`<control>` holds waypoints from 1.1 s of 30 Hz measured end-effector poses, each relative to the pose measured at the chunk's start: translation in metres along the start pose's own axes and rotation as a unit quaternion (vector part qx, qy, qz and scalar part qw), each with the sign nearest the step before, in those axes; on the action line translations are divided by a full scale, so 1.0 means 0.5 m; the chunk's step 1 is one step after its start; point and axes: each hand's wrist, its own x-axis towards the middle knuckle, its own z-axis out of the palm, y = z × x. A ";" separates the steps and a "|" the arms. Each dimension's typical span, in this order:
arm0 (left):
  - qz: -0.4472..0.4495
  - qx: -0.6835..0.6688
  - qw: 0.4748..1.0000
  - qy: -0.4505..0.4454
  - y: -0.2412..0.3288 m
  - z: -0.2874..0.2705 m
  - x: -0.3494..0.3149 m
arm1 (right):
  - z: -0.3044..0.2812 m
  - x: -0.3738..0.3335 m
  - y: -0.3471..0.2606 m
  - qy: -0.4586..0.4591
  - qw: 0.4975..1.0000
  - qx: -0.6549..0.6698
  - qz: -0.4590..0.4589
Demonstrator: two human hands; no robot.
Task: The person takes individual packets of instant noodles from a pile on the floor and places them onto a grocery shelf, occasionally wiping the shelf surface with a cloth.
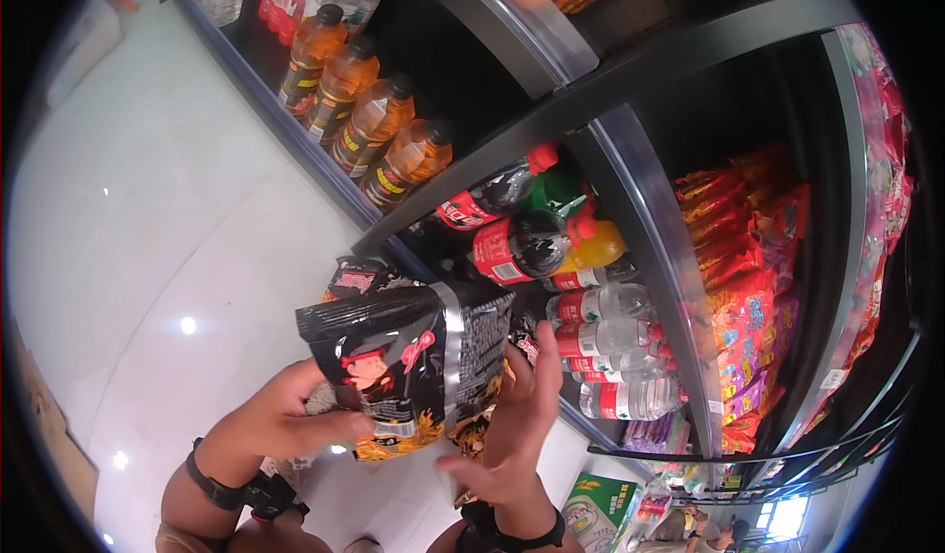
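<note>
A black snack bag (399, 341) with a cartoon figure and a silver seam is tilted in front of me. My left hand (285, 410) is closed on its lower left part, thumb across the front. Beside the bag's right side is my right hand (517, 450), fingers stretched and thumb apart; whether its fingertips touch the bag I cannot tell. Behind the held bag, another black packet (359, 277) shows in part, and more black and yellow packaging (471, 437) peeks out beneath it.
Dark shelving (704, 46) runs along the right. It carries amber drink bottles (374, 125), cola bottles (517, 243), clear bottles with red labels (630, 395) and red snack bags (738, 297). A green carton (600, 509) stands on the pale floor (148, 258). People are visible at the lower right.
</note>
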 end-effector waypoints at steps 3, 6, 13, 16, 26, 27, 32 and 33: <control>0.026 0.046 0.999 -0.001 0.010 -0.009 -0.013 | 0.000 -0.010 -0.011 0.007 0.991 0.047 0.123; 0.028 0.019 0.990 0.135 0.015 0.001 -0.011 | 0.009 -0.033 -0.038 0.033 0.982 0.065 0.174; 0.028 0.135 0.958 0.252 0.034 0.053 -0.004 | -0.011 -0.069 -0.158 -0.170 0.956 -0.236 0.024; 0.014 0.118 0.963 0.241 0.058 0.077 -0.022 | -0.017 -0.062 -0.195 -0.085 0.987 -0.105 0.083; 0.035 0.216 0.955 0.201 0.186 0.124 -0.123 | -0.288 -0.089 -0.250 0.219 0.969 0.075 0.088; 0.043 0.226 0.952 0.200 0.196 0.125 -0.133 | -0.317 -0.088 -0.253 0.280 0.956 0.042 0.078; 0.075 0.205 0.922 0.318 0.230 0.118 -0.191 | -0.464 -0.109 -0.324 0.311 0.943 -0.114 0.041; 0.059 0.178 0.922 0.339 0.241 0.116 -0.200 | -0.482 -0.116 -0.337 0.319 0.940 -0.118 0.040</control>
